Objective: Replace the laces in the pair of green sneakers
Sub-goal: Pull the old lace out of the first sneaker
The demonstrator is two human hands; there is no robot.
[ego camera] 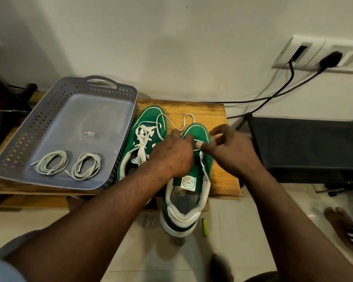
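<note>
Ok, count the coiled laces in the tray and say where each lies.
2. The left coil lies near the front left corner of the tray; the right coil lies just beside it. No more seem hidden there.

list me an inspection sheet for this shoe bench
surface: wooden bench, holds the tray and both sneakers
job's things: far sneaker laced; near sneaker with heel overhanging the bench edge, its lace looped loose; two coiled laces in the tray
clutter: small scrap in the tray; yellow-green stick on the floor
grippers: left hand grips the near sneaker; right hand pinches its lace
cables: two black cables run down from the wall sockets
surroundings: white wall, tiled floor, black box right of the bench, a bare foot
</note>
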